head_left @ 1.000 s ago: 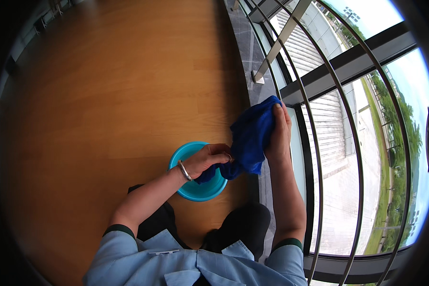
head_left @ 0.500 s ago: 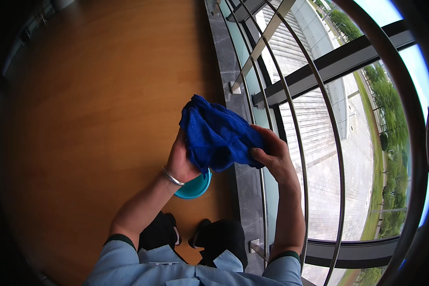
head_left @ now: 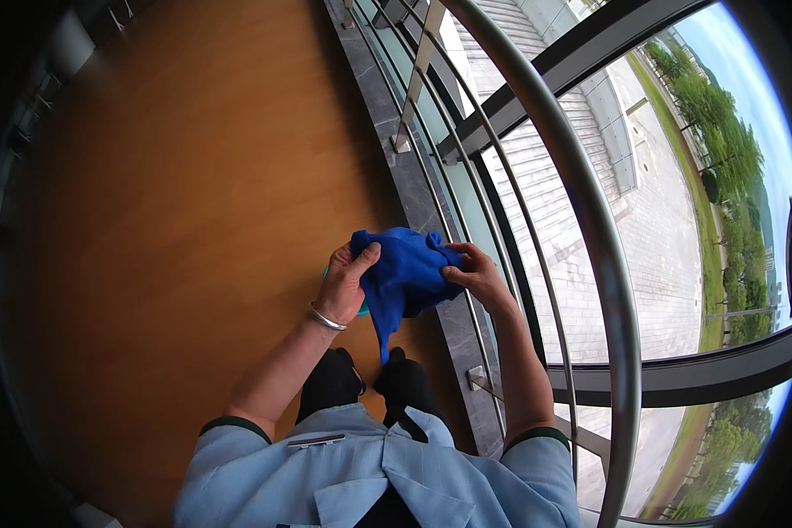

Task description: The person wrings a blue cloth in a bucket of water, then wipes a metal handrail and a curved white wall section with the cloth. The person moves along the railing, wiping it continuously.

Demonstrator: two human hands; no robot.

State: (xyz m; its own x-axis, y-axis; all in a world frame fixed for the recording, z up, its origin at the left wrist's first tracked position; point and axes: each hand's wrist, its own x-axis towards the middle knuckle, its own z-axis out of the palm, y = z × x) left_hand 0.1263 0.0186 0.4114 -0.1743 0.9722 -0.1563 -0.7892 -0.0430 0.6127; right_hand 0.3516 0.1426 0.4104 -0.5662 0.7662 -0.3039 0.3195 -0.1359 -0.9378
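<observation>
Blue cloth (head_left: pixel 405 273) is held out between the two hands in front of the body, above the wooden floor (head_left: pixel 194 220); from this view it hides most of a teal basin (head_left: pixel 363 309), of which only slivers show. The left hand (head_left: pixel 343 282) grips the cloth at its upper left, thumb laid over the top and the other fingers mostly behind the fabric. The right hand (head_left: pixel 482 280) pinches the right edge, thumb below and forefinger above.

The middle sags in folds, and one loose corner dangles toward the legs (head_left: pixel 324 387). A light, even pull outward with both hands would probably smooth those folds best; too sharp a tug might slip the right-hand pinch, which looks the slighter hold. Gathering up the dangling corner makes the cloth easier to control. The silver bracelet (head_left: pixel 327 318) is near the fabric, so a small turn of the wrist away guards against a snag. On the right, the handrail (head_left: pixel 612 264) curves beside the forearm (head_left: pixel 528 378); the gap is hard to judge, so an elbow tucked in seems wise. Whether the cloth is wet cannot be told.
</observation>
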